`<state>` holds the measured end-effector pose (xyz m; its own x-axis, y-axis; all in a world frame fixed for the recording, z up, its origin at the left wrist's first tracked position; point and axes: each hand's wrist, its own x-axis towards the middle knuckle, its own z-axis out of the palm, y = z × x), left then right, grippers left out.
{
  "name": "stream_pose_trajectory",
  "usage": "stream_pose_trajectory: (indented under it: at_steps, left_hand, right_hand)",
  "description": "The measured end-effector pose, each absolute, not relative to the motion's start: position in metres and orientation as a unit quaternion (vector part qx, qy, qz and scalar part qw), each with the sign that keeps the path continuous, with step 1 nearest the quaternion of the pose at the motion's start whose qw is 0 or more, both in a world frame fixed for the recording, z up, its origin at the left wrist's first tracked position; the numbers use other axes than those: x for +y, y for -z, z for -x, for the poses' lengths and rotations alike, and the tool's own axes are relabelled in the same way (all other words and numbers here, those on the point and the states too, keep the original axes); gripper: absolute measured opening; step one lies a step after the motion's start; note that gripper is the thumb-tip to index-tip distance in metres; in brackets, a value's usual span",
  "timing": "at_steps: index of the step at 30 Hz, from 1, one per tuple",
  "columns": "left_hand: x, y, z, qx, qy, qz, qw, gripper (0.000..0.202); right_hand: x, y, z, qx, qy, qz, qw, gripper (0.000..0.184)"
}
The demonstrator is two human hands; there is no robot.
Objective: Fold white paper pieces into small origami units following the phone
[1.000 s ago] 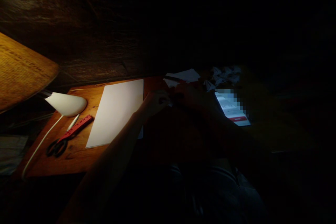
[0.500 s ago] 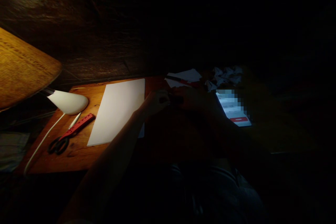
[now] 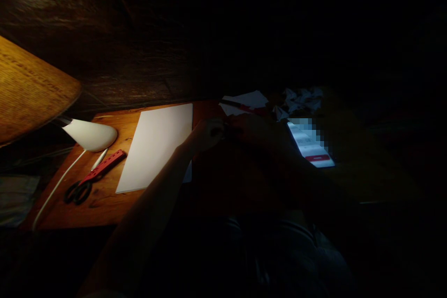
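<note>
the pale scrap showing between the hands a second ago is now sinking into shadow. the left hand (image 3: 209, 135) is curling beside the right hand (image 3: 250, 129); what either is pinching, i cannot tell. loose papers (image 3: 253, 98) are lying just beyond. a wooden table (image 3: 104, 214) is standing by a dark wall (image 3: 63, 18), bearing one lamp (image 3: 92, 136), one pen (image 3: 98, 160), one white paper (image 3: 157, 144), one glowing phone (image 3: 302, 139) and folded pieces (image 3: 302, 101) too dim to count.

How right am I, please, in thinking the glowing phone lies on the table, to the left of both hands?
The side is wrong: the head view shows the glowing phone on the table, to the right of the left hand and the right hand.
</note>
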<state>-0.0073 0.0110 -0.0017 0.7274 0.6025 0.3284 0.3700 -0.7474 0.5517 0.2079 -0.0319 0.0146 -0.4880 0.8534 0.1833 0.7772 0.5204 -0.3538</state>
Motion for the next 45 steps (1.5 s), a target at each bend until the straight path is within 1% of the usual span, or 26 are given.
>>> stream_pose_trajectory:
  at_steps: [2,4,9,16,20,23,26,33,45]
  left_hand:
    - [0.010,0.001,0.008,0.271,-0.251,-0.900,0.233,0.016]
    - [0.010,0.001,0.008,0.276,-0.251,-0.898,0.234,0.010]
    - [0.012,0.004,0.009,0.287,-0.248,-0.892,0.246,0.001]
    - [0.013,0.008,0.008,0.290,-0.268,-0.886,0.242,0.005]
    - [0.014,0.008,0.007,0.288,-0.270,-0.886,0.242,0.004]
    - [0.015,0.010,0.007,0.287,-0.275,-0.885,0.242,0.002]
    - [0.015,0.011,0.007,0.288,-0.277,-0.884,0.243,0.003]
    - [0.012,0.010,0.007,0.292,-0.271,-0.882,0.251,0.004]
    - [0.015,0.009,0.007,0.299,-0.265,-0.880,0.258,0.006]
  right_hand:
    - [-0.031,-0.013,-0.207,-0.852,-0.107,0.486,0.162,0.024]
    - [-0.030,-0.011,-0.206,-0.848,-0.107,0.494,0.160,0.025]
    - [-0.026,-0.004,-0.206,-0.827,-0.148,0.501,0.210,0.027]
    - [-0.018,0.004,-0.208,-0.810,-0.179,0.497,0.253,0.014]
    - [-0.016,0.008,-0.208,-0.807,-0.183,0.497,0.260,0.013]
    - [-0.016,0.009,-0.210,-0.802,-0.186,0.494,0.279,0.011]
    - [-0.016,0.008,-0.213,-0.808,-0.205,0.470,0.291,0.012]
    - [-0.018,-0.001,-0.218,-0.824,-0.229,0.448,0.261,0.012]
    - [-0.029,-0.020,-0.210,-0.824,-0.189,0.502,0.183,0.021]
